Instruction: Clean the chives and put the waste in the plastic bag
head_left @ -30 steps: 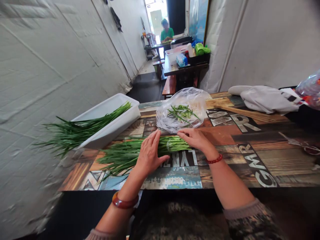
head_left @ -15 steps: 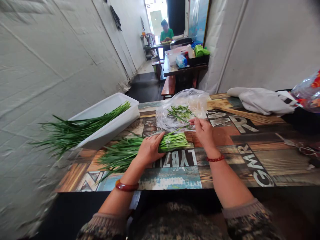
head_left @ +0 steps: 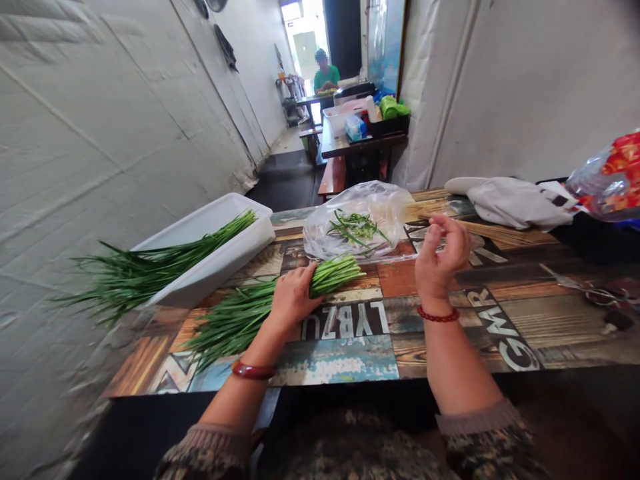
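My left hand (head_left: 294,293) wraps over a bundle of garlic chives (head_left: 225,319) lying on the table, pressing it down around the middle. Its pale cut stems point right and the dark leaves fan out to the left. My right hand (head_left: 443,250) is raised to the right of a clear plastic bag (head_left: 320,230), fingers curled and thumb close to the index finger. Anything between those fingertips is too small to make out. Loose chive scraps (head_left: 357,228) lie on the bag.
A white plastic tub (head_left: 250,230) with more chives (head_left: 150,267) stands at left. On the right lie thin wooden sticks (head_left: 505,235), a white cloth cap (head_left: 515,200), scissors (head_left: 565,279) and a red-patterned package (head_left: 613,177). A person in green (head_left: 327,77) sits far back.
My right hand has moved right and up, away from the bag and the stem it pinched. My left hand stays on the chives. The view has shifted slightly.
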Demonstrator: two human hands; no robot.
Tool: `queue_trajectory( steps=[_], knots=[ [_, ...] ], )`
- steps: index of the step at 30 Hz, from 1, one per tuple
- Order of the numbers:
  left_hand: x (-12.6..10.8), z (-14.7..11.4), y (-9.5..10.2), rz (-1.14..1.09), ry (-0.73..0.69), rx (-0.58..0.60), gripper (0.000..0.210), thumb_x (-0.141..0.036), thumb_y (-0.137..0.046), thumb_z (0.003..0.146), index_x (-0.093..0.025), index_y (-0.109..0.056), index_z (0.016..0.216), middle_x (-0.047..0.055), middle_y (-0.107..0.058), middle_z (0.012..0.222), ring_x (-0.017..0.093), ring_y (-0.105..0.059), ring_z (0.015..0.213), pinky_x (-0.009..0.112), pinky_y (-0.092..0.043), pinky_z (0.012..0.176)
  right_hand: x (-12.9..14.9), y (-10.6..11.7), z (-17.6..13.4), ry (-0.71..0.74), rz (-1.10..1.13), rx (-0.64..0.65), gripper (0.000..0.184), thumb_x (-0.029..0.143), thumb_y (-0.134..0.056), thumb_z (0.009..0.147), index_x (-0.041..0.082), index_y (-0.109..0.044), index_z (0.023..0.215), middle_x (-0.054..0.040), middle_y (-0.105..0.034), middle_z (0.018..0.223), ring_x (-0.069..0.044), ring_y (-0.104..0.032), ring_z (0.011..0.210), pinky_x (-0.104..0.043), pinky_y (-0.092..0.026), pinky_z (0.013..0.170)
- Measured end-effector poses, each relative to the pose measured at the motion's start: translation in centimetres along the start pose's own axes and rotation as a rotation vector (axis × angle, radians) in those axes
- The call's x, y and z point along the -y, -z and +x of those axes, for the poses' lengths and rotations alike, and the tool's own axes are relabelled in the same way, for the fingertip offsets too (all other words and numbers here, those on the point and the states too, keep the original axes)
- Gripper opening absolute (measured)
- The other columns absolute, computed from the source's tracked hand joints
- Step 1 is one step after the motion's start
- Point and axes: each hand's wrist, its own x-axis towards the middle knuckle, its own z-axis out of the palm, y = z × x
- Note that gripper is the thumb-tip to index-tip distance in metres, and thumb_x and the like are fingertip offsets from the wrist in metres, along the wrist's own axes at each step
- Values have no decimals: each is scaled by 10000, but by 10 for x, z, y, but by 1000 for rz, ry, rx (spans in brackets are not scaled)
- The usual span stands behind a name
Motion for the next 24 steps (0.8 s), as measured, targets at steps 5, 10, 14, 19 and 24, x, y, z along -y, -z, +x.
queue_trajectory(
  steps=[5, 10, 14, 19, 24],
  knots=[
    [0, 0, -2, -3, -9, -3, 692, -367, -682, 731, -175, -478, 1364, 115, -663, 1197, 304, -626, 1064, 393, -481, 902, -1, -1, -3, 54, -124, 410, 321, 386, -442, 966, 197, -698, 918, -92, -721, 944, -242, -608, 925, -390, -396, 861],
    [9, -4, -2, -147, 93, -112, 657, -330, -687, 717, -196, -510, 1335, 83, -657, 1258, 278, -636, 1102, 363, -490, 949, -2, -6, -14, 169, -219, 1018, 255, 467, -647, 844, 265, -737, 971, -60, -736, 944, -244, -597, 924, -357, -380, 817],
    [11, -8, -2, -253, 142, -183, 638, -341, -690, 719, -230, -524, 1325, 51, -661, 1263, 254, -644, 1110, 343, -491, 971, -1, -8, -21, 197, -326, 1162, 267, 469, -711, 787, 251, -736, 938, -70, -727, 908, -254, -593, 916, -358, -375, 791],
    [13, -12, -3, -317, 170, -213, 623, -353, -688, 723, -232, -531, 1314, 44, -671, 1240, 243, -650, 1097, 337, -495, 972, -7, -15, -25, 117, -181, 1080, 178, 328, -609, 860, 220, -715, 766, -63, -710, 826, -221, -603, 848, -348, -390, 784],
    [11, -13, -3, -269, 89, -137, 669, -359, -693, 724, -216, -493, 1346, 72, -642, 1278, 258, -619, 1135, 362, -475, 993, -13, -21, -17, -471, 529, 575, 226, 411, -538, 869, 207, -616, 811, -24, -685, 854, -135, -597, 704, -245, -424, 619]
  ],
)
